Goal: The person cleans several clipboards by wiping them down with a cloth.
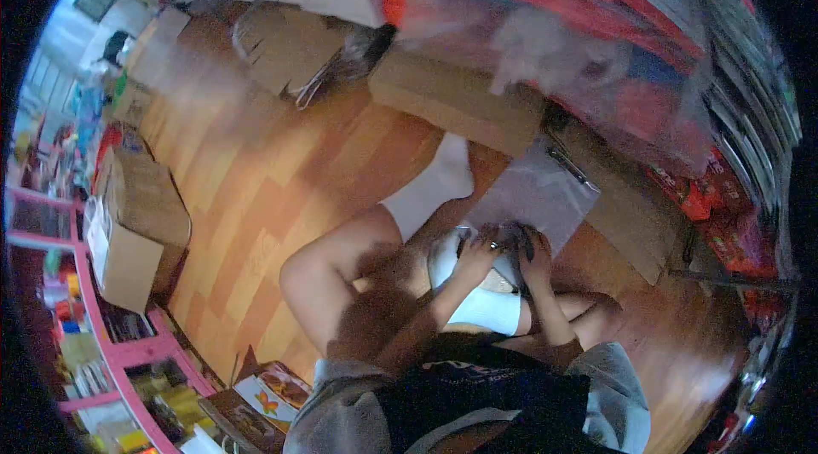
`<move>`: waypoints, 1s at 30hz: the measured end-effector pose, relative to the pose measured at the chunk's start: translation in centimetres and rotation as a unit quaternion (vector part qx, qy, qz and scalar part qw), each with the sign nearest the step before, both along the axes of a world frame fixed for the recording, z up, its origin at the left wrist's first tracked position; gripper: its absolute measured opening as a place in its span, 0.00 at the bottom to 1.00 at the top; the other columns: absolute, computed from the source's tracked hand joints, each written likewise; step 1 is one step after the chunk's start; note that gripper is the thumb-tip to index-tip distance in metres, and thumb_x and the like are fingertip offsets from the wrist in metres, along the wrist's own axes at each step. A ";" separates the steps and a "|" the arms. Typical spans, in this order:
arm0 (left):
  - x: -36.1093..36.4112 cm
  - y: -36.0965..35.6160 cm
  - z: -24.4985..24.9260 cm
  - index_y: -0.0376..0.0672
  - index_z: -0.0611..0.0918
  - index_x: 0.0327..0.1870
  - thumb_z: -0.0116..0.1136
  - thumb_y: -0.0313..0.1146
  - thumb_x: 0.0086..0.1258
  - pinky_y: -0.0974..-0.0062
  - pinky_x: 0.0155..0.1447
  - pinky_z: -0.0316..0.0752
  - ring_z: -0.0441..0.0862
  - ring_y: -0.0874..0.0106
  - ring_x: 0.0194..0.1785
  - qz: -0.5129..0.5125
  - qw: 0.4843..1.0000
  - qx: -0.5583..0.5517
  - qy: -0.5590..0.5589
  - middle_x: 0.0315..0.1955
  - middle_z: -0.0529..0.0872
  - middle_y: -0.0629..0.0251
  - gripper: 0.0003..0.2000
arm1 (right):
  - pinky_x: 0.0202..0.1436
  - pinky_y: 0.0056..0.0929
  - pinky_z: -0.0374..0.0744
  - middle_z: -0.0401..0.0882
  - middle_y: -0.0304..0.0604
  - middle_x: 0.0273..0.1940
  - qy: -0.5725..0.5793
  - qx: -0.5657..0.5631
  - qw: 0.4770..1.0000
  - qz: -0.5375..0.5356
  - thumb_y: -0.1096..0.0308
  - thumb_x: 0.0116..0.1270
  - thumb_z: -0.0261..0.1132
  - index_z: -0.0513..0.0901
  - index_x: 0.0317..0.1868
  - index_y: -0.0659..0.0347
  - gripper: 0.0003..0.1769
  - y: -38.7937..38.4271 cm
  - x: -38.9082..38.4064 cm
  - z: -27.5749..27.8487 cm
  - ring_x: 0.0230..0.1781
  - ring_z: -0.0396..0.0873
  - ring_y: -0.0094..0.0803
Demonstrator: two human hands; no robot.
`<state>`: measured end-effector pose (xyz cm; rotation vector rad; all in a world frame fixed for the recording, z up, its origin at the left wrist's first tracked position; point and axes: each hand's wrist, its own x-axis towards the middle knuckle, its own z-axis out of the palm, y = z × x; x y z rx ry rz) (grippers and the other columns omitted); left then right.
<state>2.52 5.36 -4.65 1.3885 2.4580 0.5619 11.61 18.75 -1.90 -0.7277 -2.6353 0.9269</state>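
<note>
My left hand (479, 256) is closed, with its fingers curled in toward the middle of my lap and a small shiny spot on one finger. Close beside it, my right hand (535, 260) bends its fingers over the same spot. A small dark item (509, 238) shows between the fingertips of both hands; its kind I cannot tell. Just beyond the hands lies a pale, see-through sheet (537, 190), flat and rectangular, with a dark clip-like bar (573, 168) along its far edge. White socks (433, 186) cover my crossed feet, one foot right under the hands.
Wood-pattern floor (256, 224) surrounds me. A cardboard box (141, 224) stands at left by a pink shelf (141, 352). More flat cardboard (452, 100) lies ahead, below red and white plastic-wrapped packs (596, 37). A picture-covered box (268, 399) sits near my left side.
</note>
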 end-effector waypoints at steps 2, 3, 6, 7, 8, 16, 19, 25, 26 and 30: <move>0.4 -0.3 0.8 0.49 0.77 0.48 0.43 0.30 0.58 0.51 0.64 0.48 0.59 0.60 0.63 -0.032 0.999 0.039 0.022 0.57 0.67 0.59 0.17 | 0.58 0.40 0.64 0.68 0.52 0.52 -0.017 0.069 0.998 0.002 0.70 0.54 0.57 0.69 0.54 0.58 0.24 -0.1 0.8 -0.6 0.53 0.65 0.50; 0.3 -0.5 1.2 0.47 0.77 0.47 0.43 0.30 0.58 0.51 0.64 0.48 0.59 0.59 0.63 -0.046 0.998 0.031 0.019 0.57 0.67 0.57 0.16 | 0.57 0.40 0.65 0.69 0.52 0.52 -0.042 0.096 0.994 -0.001 0.70 0.53 0.57 0.69 0.54 0.58 0.24 -0.5 1.0 -0.6 0.54 0.65 0.50; -0.2 -1.3 1.7 0.42 0.77 0.46 0.45 0.32 0.57 0.53 0.65 0.50 0.59 0.56 0.62 -0.064 0.995 0.073 0.031 0.56 0.68 0.52 0.15 | 0.57 0.41 0.64 0.69 0.52 0.51 -0.067 0.127 0.990 -0.007 0.72 0.52 0.57 0.71 0.53 0.59 0.24 -2.0 1.0 1.4 0.54 0.64 0.50; -0.2 -1.8 1.7 0.41 0.77 0.45 0.46 0.32 0.57 0.53 0.64 0.50 0.60 0.56 0.62 -0.063 0.994 0.093 0.014 0.55 0.68 0.52 0.15 | 0.57 0.41 0.65 0.69 0.52 0.51 -0.086 0.122 0.989 -0.019 0.72 0.52 0.57 0.71 0.52 0.59 0.24 -3.1 1.0 1.6 0.54 0.64 0.50; 0.0 -2.4 1.7 0.41 0.77 0.45 0.46 0.33 0.57 0.54 0.64 0.51 0.60 0.55 0.62 -0.062 0.992 0.107 -0.008 0.55 0.69 0.52 0.15 | 0.57 0.41 0.65 0.69 0.52 0.51 -0.109 0.111 0.987 -0.030 0.72 0.51 0.57 0.71 0.52 0.59 0.24 -4.0 1.0 1.8 0.53 0.65 0.50; 0.9 -2.7 1.1 0.37 0.79 0.39 0.48 0.31 0.55 0.59 0.58 0.61 0.68 0.57 0.56 0.003 0.983 0.180 0.026 0.47 0.75 0.50 0.13 | 0.51 0.42 0.69 0.71 0.55 0.48 -0.209 0.147 0.964 0.067 0.67 0.51 0.58 0.71 0.51 0.60 0.23 -4.5 -2.3 4.5 0.47 0.69 0.53; 0.4 -4.0 2.4 0.38 0.79 0.29 0.51 0.29 0.48 0.66 0.42 0.71 0.79 0.64 0.34 -0.066 0.993 0.082 0.046 0.27 0.81 0.58 0.08 | 0.48 0.42 0.71 0.71 0.57 0.47 -0.287 0.094 0.952 0.052 0.68 0.51 0.59 0.71 0.51 0.61 0.24 -6.0 -2.5 3.4 0.45 0.71 0.54; 0.0 -5.3 2.7 0.39 0.78 0.28 0.49 0.29 0.48 0.67 0.39 0.71 0.79 0.66 0.31 -0.067 0.992 0.089 0.066 0.25 0.80 0.60 0.08 | 0.48 0.44 0.70 0.71 0.59 0.47 -0.265 0.128 0.953 0.071 0.68 0.51 0.59 0.70 0.51 0.63 0.24 -6.2 -1.1 1.2 0.47 0.70 0.54; 0.2 -5.0 2.8 0.39 0.78 0.28 0.49 0.29 0.49 0.67 0.38 0.71 0.79 0.66 0.30 -0.062 0.992 0.088 0.068 0.24 0.80 0.60 0.07 | 0.48 0.43 0.70 0.71 0.59 0.46 -0.234 0.098 0.966 0.051 0.68 0.52 0.59 0.70 0.50 0.64 0.24 -5.6 -0.7 1.0 0.47 0.70 0.54; 1.2 -3.4 1.1 0.41 0.78 0.27 0.49 0.29 0.49 0.70 0.35 0.71 0.79 0.69 0.32 -0.005 0.994 0.029 0.103 0.26 0.80 0.60 0.06 | 0.46 0.43 0.72 0.73 0.60 0.43 -0.162 0.112 0.978 -0.073 0.58 0.53 0.60 0.70 0.52 0.65 0.28 -3.2 1.7 0.7 0.43 0.73 0.52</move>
